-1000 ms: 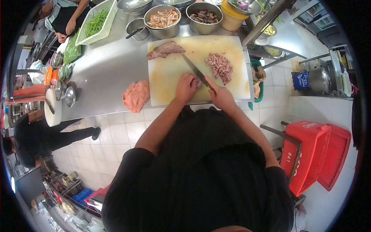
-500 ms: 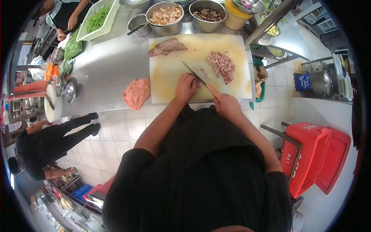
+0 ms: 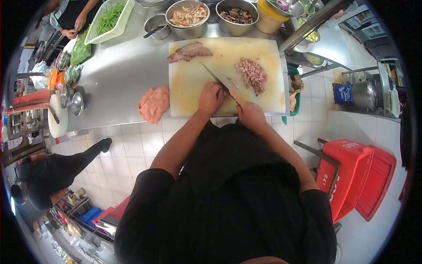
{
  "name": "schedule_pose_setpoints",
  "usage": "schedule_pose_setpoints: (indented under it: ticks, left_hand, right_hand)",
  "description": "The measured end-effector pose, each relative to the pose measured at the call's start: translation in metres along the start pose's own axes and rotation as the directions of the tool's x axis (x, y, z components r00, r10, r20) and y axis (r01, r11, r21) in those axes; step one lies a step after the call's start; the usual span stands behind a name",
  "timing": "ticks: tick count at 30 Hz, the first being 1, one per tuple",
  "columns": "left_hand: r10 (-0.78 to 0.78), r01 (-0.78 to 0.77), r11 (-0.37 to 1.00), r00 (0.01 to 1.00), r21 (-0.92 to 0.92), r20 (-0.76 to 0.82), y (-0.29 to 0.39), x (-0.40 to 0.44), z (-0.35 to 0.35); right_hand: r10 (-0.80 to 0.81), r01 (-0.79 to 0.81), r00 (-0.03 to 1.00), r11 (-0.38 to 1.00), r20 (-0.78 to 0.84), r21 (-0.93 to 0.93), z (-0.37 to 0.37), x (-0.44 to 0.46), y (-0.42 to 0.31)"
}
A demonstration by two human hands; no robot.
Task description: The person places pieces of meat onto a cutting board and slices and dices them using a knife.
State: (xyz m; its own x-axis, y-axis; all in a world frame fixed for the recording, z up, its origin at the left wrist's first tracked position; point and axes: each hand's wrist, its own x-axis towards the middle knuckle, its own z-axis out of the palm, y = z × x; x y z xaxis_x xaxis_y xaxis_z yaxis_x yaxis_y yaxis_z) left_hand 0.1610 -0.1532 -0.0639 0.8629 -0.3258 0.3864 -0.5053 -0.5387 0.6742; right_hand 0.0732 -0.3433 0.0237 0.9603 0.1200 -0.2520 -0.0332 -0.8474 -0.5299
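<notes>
My right hand (image 3: pixel 251 115) is wrapped round the wooden handle of a kitchen knife (image 3: pixel 215 78), whose blade slants toward the far left across the cutting board (image 3: pixel 189 83). Against the blade's left side, my left hand (image 3: pixel 212 98) has its fingers curled down on a small piece of meat, mostly hidden beneath them. A few cut bits of meat (image 3: pixel 233 82) lie just right of the blade. Farther right is a heap of diced meat (image 3: pixel 252 76). One larger slab of meat (image 3: pixel 190 52) rests at the board's far left corner.
A pink crumpled cloth (image 3: pixel 154 104) lies left of the board. Behind stand steel bowls of sliced food (image 3: pixel 189 30) and dark pieces (image 3: pixel 236 30), plus a green-vegetable basket (image 3: pixel 125 27). A red cooler (image 3: pixel 347 176) is at right. Two other people are at left.
The knife and my right hand have shifted slightly left, toward my left hand. At lower left, the person in black has changed stance. The view has moved a little.
</notes>
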Motion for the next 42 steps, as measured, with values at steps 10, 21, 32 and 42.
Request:
schedule_pose_setpoints:
  ticks: [10, 21, 32, 42]
  left_hand:
    - [-0.040, 0.037, 0.994, 0.999, -0.103, -0.026, 0.000, -0.010, -0.009]
    - [-0.017, 0.017, 0.999, 1.000, -0.035, -0.012, 0.000, -0.012, -0.009]
    - [-0.040, 0.040, 0.999, 0.999, -0.018, 0.035, 0.001, -0.008, -0.012]
    - [-0.054, 0.051, 0.992, 0.998, -0.114, -0.020, 0.002, -0.018, -0.018]
  right_hand:
    - [0.015, -0.012, 0.997, 0.999, -0.071, 0.043, -0.022, -0.023, 0.018]
    - [-0.010, 0.015, 0.998, 0.997, 0.056, -0.081, -0.037, -0.039, -0.017]
    - [-0.008, 0.008, 1.000, 1.000, 0.003, 0.017, 0.013, 0.001, 0.003]
    - [-0.040, 0.041, 0.999, 0.999, 0.030, -0.027, -0.019, -0.031, -0.008]
